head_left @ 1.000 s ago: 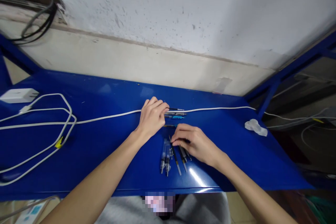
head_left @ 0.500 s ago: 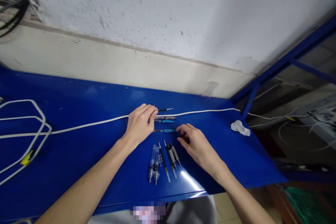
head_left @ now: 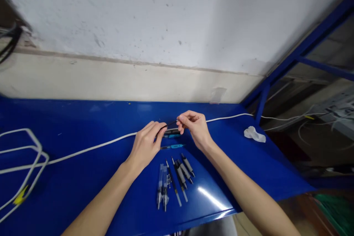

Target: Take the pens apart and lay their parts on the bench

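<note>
My left hand [head_left: 146,143] is closed on a thin black pen refill [head_left: 170,123], which points up to the right. At the refill's tip, my right hand [head_left: 195,128] pinches with thumb and forefinger; anything small between them cannot be made out. Just beneath the hands lie a few pens side by side, one with a blue part [head_left: 172,136], and nearer me a separate blue-clipped piece [head_left: 177,146]. Closer still are two clear pen barrels [head_left: 160,184], two loose refills [head_left: 173,182], tiny springs [head_left: 168,181] and several grey-gripped pen parts [head_left: 188,165].
A white cable [head_left: 94,149] runs across the blue table [head_left: 83,188], looped at the left with a yellow tag [head_left: 21,196]. Crumpled white tissue [head_left: 254,134] lies at the right. Behind stands a wall [head_left: 124,81]; a blue metal frame [head_left: 264,99] rises at the right.
My right hand has moved up and left from beside the blue-clipped piece to the refill's tip. Another grey-gripped part now lies with the others. My left hand still holds the refill.
</note>
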Demonstrator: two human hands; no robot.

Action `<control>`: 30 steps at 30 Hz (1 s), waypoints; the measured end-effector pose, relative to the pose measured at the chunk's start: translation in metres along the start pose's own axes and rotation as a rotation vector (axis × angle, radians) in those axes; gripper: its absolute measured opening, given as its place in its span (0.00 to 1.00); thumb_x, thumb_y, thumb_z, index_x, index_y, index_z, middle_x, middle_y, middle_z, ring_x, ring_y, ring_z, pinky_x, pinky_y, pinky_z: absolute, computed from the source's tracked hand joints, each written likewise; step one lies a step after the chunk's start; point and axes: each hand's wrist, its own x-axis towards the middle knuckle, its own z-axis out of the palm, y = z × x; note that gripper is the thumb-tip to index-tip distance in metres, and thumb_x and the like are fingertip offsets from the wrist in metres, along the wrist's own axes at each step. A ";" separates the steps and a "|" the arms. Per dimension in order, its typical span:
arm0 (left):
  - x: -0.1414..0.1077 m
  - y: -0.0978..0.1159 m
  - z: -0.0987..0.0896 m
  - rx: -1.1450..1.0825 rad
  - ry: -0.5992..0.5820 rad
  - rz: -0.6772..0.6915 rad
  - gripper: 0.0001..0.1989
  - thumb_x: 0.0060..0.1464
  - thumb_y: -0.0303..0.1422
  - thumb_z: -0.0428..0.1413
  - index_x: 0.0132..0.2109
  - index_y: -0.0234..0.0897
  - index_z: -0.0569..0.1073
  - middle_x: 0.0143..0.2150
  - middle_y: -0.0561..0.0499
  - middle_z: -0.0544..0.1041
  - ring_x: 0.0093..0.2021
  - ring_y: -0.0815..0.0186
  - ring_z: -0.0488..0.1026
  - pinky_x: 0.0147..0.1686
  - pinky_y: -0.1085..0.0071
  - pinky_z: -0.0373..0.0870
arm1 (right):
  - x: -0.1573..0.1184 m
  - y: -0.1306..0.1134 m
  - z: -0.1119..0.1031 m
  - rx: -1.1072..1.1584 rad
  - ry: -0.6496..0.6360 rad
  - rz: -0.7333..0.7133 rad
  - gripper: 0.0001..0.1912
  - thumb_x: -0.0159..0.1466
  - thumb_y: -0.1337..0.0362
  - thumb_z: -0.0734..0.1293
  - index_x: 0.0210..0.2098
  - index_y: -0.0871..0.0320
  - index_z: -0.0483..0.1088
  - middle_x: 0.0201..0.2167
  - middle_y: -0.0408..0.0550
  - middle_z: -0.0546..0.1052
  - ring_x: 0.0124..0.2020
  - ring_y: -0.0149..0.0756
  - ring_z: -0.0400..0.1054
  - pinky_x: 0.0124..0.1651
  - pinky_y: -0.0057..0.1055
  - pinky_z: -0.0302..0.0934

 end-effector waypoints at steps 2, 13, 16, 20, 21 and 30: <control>0.000 -0.002 0.000 0.006 -0.004 0.007 0.06 0.69 0.28 0.54 0.50 0.37 0.74 0.42 0.49 0.81 0.42 0.64 0.77 0.45 0.68 0.71 | 0.002 -0.002 -0.010 0.064 0.191 -0.075 0.20 0.53 0.49 0.80 0.29 0.59 0.74 0.20 0.40 0.73 0.17 0.25 0.62 0.18 0.23 0.60; 0.005 0.006 -0.009 0.240 -0.094 -0.256 0.03 0.67 0.34 0.56 0.43 0.41 0.69 0.27 0.60 0.74 0.26 0.70 0.71 0.33 0.73 0.63 | -0.032 0.001 0.006 -0.107 -0.306 0.091 0.16 0.61 0.53 0.76 0.32 0.59 0.75 0.23 0.42 0.79 0.23 0.27 0.68 0.32 0.26 0.62; 0.006 0.009 -0.011 0.292 -0.129 -0.285 0.03 0.65 0.34 0.56 0.41 0.41 0.69 0.24 0.61 0.71 0.24 0.70 0.70 0.30 0.74 0.59 | -0.040 0.005 0.012 -0.263 -0.401 0.121 0.15 0.61 0.53 0.76 0.34 0.58 0.76 0.23 0.41 0.79 0.26 0.29 0.70 0.37 0.28 0.62; 0.008 0.014 -0.014 0.323 -0.160 -0.302 0.04 0.64 0.33 0.54 0.38 0.41 0.68 0.22 0.61 0.69 0.24 0.70 0.69 0.29 0.75 0.55 | -0.043 0.006 0.012 -0.428 -0.461 0.084 0.16 0.62 0.51 0.76 0.32 0.59 0.75 0.23 0.41 0.78 0.26 0.30 0.69 0.37 0.29 0.60; 0.008 0.015 -0.015 0.326 -0.168 -0.306 0.05 0.64 0.32 0.54 0.37 0.41 0.68 0.22 0.61 0.68 0.24 0.70 0.69 0.29 0.75 0.55 | -0.044 0.006 0.012 -0.451 -0.473 0.075 0.17 0.61 0.52 0.76 0.32 0.59 0.74 0.23 0.41 0.77 0.26 0.30 0.69 0.36 0.28 0.59; 0.014 0.018 -0.021 0.300 -0.379 -0.388 0.05 0.62 0.33 0.50 0.35 0.42 0.67 0.21 0.60 0.66 0.22 0.69 0.65 0.28 0.73 0.50 | -0.045 0.005 0.011 -0.731 -0.524 -0.049 0.10 0.59 0.64 0.79 0.31 0.58 0.74 0.25 0.37 0.73 0.26 0.26 0.65 0.33 0.25 0.54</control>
